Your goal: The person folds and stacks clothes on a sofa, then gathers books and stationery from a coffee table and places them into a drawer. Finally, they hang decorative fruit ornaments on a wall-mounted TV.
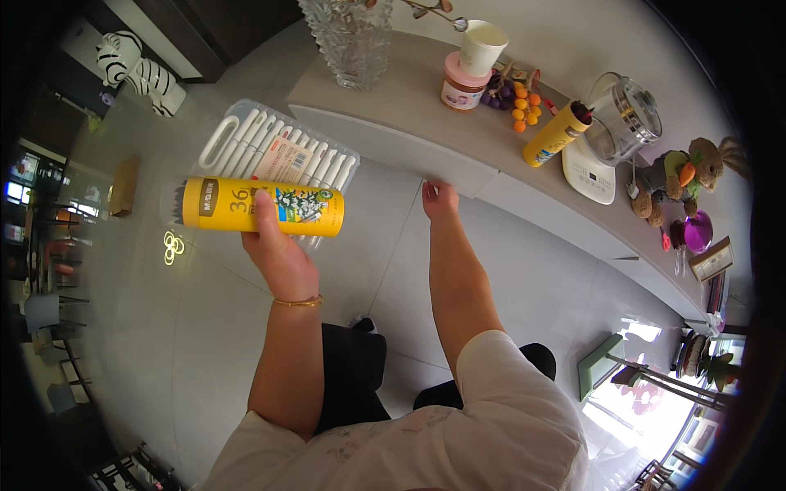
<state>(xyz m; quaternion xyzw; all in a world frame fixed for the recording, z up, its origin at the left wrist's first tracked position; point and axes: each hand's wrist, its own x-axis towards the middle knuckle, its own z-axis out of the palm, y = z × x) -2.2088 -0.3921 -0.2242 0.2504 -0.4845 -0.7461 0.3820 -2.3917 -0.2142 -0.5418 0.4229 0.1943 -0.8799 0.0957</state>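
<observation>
My left hand [279, 258] grips a yellow cardboard tube [310, 212] of M&G coloured pencils, lying sideways with the pencil tips at its left end. Against the tube, on its far side, is a clear plastic case [353, 161] of white pens [253, 138], held up in the same hand. The fingers beneath both are hidden. My right hand [441, 199] reaches to the lower edge of a drawer front [399, 150] on the grey cabinet. Its fingers are curled; whether they grip that edge I cannot tell.
On the cabinet top [411, 58] stand a glass vase [353, 43], a paper cup [483, 49] on a pink-lidded jar [462, 86], a second yellow pencil tube [556, 135], a glass kettle [620, 119] and a plush rabbit [672, 178]. A zebra-striped figure [141, 73] stands at far left.
</observation>
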